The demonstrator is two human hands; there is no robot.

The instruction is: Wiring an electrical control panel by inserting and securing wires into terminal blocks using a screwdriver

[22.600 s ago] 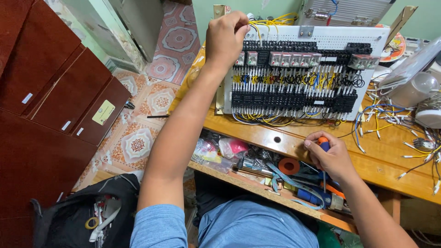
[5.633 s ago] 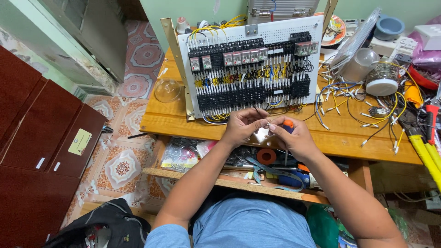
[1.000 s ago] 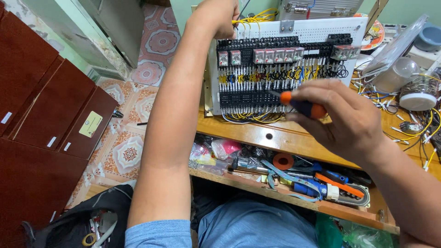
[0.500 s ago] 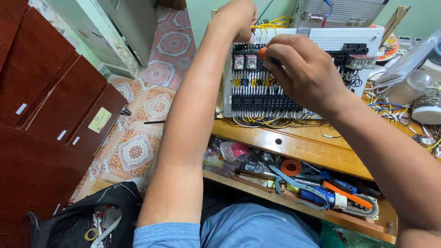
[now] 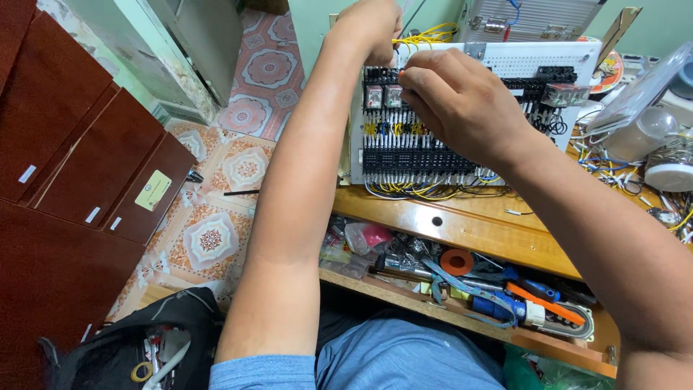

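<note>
A white control panel (image 5: 534, 65) stands upright on the wooden table (image 5: 447, 217), lined with black terminal blocks, clear relays (image 5: 382, 95) and yellow wires (image 5: 433, 32). My left hand (image 5: 368, 29) reaches up and curls over the panel's top left corner, beside the yellow wires. My right hand (image 5: 462, 101) is closed in a fist against the upper left rows, just right of the relays. The orange-handled screwdriver it carried is hidden inside the fist.
An open shelf under the table holds an orange tape roll (image 5: 456, 261), blue and orange tools (image 5: 527, 303) and plastic bags. Loose wires and a clear plastic jar (image 5: 635, 133) lie to the panel's right. A black bag (image 5: 144, 339) and red-brown cabinets (image 5: 72, 180) stand at left.
My right hand has risen from in front of the panel's middle to its upper left rows, and the screwdriver has gone out of sight. My left hand stays at the top corner.
</note>
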